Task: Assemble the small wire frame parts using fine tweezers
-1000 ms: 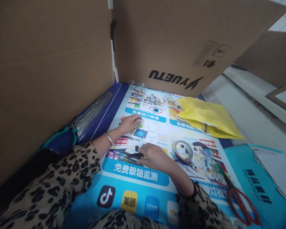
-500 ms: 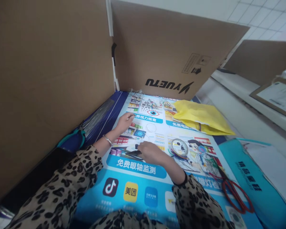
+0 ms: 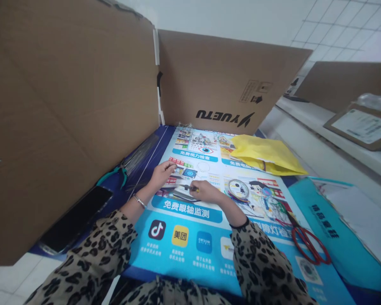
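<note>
My left hand (image 3: pixel 164 173) is above the printed poster (image 3: pixel 220 226), its fingertips pinched together; anything between them is too small to make out. To its right, my right hand (image 3: pixel 207 191) is closed around a small dark-tipped tool (image 3: pixel 194 189) with a yellowish part, its kind unclear. The tool's tip points left, toward the space below my left hand. Thin dark items lie on the poster under the hands, blurred. Close to my right forearm is a round spool (image 3: pixel 238 189) with coloured strands beside it.
Cardboard panels (image 3: pixel 222 80) stand at the left and back. Teal-handled pliers (image 3: pixel 112 174), thin wires (image 3: pixel 142 154) and a black phone-like slab (image 3: pixel 78 214) lie left. On the right are a yellow pouch (image 3: pixel 268 154), red-handled scissors (image 3: pixel 309 245) and a teal folder (image 3: pixel 320 220).
The view has shifted, showing more floor at lower left. My right hand has lifted slightly, and the tool's dark tip and yellowish part now show. My left hand stays pinched.
</note>
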`<state>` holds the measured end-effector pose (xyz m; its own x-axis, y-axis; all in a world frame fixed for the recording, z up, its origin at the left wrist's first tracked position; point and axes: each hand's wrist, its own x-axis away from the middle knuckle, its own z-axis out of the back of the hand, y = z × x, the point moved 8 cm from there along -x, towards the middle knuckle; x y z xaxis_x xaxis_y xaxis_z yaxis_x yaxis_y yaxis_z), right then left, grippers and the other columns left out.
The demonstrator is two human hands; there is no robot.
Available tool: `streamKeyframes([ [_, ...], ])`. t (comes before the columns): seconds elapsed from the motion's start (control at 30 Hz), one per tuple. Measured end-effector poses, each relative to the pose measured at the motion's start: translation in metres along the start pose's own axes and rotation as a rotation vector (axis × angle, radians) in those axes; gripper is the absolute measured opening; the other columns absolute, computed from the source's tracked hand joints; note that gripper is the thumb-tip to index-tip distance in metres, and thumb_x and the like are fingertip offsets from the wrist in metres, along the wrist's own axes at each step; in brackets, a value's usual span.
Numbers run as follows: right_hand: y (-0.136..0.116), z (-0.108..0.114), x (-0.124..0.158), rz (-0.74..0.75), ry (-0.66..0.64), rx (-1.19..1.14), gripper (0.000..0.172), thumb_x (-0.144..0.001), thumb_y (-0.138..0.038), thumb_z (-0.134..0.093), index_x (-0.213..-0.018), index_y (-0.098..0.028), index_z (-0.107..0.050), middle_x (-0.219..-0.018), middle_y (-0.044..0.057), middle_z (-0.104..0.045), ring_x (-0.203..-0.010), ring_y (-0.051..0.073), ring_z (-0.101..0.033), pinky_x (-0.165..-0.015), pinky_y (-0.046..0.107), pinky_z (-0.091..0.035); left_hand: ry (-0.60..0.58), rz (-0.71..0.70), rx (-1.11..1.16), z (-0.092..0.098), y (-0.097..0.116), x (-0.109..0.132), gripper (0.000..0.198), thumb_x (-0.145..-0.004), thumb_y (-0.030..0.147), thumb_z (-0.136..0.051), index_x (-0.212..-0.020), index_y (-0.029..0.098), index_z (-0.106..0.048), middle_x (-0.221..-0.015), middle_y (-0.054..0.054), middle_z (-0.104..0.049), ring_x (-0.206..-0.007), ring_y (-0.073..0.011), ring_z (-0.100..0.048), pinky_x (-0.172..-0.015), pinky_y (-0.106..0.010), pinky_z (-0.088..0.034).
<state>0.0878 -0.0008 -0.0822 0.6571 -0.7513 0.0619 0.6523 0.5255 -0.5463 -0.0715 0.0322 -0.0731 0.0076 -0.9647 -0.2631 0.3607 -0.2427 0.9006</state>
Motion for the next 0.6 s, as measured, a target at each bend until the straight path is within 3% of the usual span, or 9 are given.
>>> streamKeyframes([
  [0.23,0.009,0.003,0.008,-0.025,0.099,-0.309,0.02,-0.072,-0.025,-0.053,-0.087,-0.016,-0.063,-0.075,0.0,-0.063,-0.065,0.01,-0.053,-0.062,0.021,-0.038,-0.104,-0.299,-0.196,-0.019,0.022,0.021,0.019,-0.083,0.028,-0.046,-0.087,0.018,-0.063,-0.085,-0.003,-0.065,-0.082,-0.0141,-0.058,-0.075,-0.025,-0.043],
  [0.47,0.017,0.009,0.011,-0.056,0.258,-0.37,0.02,-0.072,-0.026,-0.051,-0.083,-0.016,-0.064,-0.073,-0.001,-0.061,-0.066,0.011,-0.052,-0.064,0.022,-0.039,-0.279,-0.632,-0.593,-0.048,0.048,0.047,0.019,-0.085,0.022,-0.045,-0.094,0.019,-0.061,-0.091,-0.005,-0.063,-0.089,-0.0163,-0.054,-0.077,-0.03,-0.038],
  [0.6,0.018,0.01,0.011,-0.087,0.309,-0.386,0.02,-0.07,-0.028,-0.053,-0.082,-0.016,-0.064,-0.071,-0.002,-0.061,-0.067,0.012,-0.052,-0.067,0.024,-0.04,-0.317,-0.763,-0.84,-0.056,0.056,0.057,0.014,-0.083,0.019,-0.049,-0.089,0.018,-0.062,-0.088,-0.006,-0.062,-0.086,-0.0178,-0.051,-0.076,-0.032,-0.034],
])
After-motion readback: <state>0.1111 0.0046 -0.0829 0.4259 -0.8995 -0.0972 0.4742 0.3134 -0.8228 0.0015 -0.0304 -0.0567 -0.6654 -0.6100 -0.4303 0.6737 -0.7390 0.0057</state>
